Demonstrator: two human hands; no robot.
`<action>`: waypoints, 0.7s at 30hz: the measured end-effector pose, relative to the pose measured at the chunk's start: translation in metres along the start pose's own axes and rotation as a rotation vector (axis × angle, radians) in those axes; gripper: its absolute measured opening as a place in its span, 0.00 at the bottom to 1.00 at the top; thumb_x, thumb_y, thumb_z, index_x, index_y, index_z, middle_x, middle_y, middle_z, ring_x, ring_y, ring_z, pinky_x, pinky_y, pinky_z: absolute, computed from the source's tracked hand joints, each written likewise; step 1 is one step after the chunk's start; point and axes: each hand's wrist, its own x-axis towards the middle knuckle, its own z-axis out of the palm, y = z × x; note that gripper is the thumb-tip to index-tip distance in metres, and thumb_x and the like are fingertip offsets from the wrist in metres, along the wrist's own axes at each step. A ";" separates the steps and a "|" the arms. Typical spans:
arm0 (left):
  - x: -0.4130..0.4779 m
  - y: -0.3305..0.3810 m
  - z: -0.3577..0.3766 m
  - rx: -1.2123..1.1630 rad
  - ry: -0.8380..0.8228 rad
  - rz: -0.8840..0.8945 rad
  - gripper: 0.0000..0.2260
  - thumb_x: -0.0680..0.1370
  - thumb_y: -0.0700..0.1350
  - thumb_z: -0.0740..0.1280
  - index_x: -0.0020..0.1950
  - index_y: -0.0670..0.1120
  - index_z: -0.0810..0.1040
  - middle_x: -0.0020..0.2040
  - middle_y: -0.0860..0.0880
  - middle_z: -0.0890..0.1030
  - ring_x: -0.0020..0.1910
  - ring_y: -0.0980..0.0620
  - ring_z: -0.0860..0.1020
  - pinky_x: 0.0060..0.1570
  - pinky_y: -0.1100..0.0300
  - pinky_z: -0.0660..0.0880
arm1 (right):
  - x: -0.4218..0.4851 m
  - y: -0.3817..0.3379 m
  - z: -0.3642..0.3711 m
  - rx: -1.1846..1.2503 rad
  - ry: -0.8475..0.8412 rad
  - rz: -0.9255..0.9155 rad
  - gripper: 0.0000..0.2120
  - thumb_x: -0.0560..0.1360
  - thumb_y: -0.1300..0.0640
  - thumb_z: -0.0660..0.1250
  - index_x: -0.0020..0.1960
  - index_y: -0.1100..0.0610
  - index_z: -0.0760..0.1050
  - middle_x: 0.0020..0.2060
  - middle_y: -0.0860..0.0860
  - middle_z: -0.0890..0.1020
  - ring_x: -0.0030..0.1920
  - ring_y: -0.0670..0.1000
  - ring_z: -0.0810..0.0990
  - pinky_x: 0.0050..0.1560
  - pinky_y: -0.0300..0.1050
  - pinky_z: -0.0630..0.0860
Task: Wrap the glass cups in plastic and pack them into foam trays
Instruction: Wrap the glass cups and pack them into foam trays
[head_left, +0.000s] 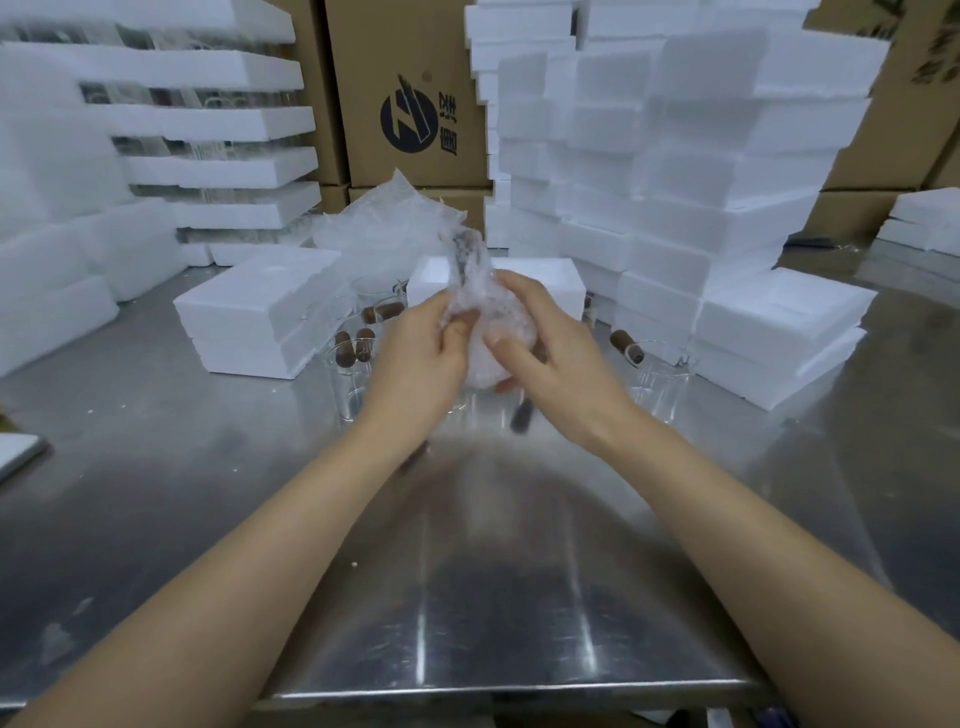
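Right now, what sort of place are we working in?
Probably a packing area in a warehouse or factory: stacks of white foam trays, printed cardboard cartons behind, and a stainless steel table holding glass cups.

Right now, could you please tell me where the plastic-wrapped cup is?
The plastic-wrapped cup is centre frame in the head view, held above the steel table between the left hand and right hand, just in front of a white foam tray.

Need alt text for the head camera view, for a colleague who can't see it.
The left hand and right hand grip a glass cup bundled in plastic wrap above a steel table. Bare glass cups with brown handles stand behind them, between white foam trays, with cardboard boxes at the back.
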 end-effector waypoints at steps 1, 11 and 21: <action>0.003 -0.001 -0.002 -0.031 0.025 -0.044 0.10 0.81 0.38 0.61 0.42 0.48 0.77 0.33 0.54 0.77 0.30 0.65 0.74 0.30 0.72 0.67 | 0.000 0.001 0.000 0.017 -0.024 -0.012 0.26 0.75 0.46 0.62 0.72 0.48 0.65 0.58 0.44 0.78 0.49 0.44 0.80 0.49 0.36 0.76; -0.001 0.004 -0.001 -0.166 -0.067 -0.098 0.05 0.77 0.38 0.65 0.50 0.43 0.80 0.43 0.43 0.83 0.42 0.44 0.80 0.45 0.50 0.75 | 0.004 0.009 0.003 -0.007 0.151 -0.026 0.20 0.76 0.52 0.55 0.66 0.42 0.72 0.57 0.44 0.79 0.49 0.44 0.79 0.49 0.38 0.77; -0.005 0.003 0.008 -0.156 -0.128 -0.066 0.07 0.81 0.42 0.62 0.53 0.53 0.78 0.45 0.58 0.81 0.43 0.67 0.78 0.40 0.71 0.73 | 0.003 0.003 -0.004 -0.137 0.151 -0.143 0.20 0.74 0.62 0.59 0.62 0.49 0.77 0.56 0.45 0.79 0.58 0.44 0.76 0.56 0.39 0.72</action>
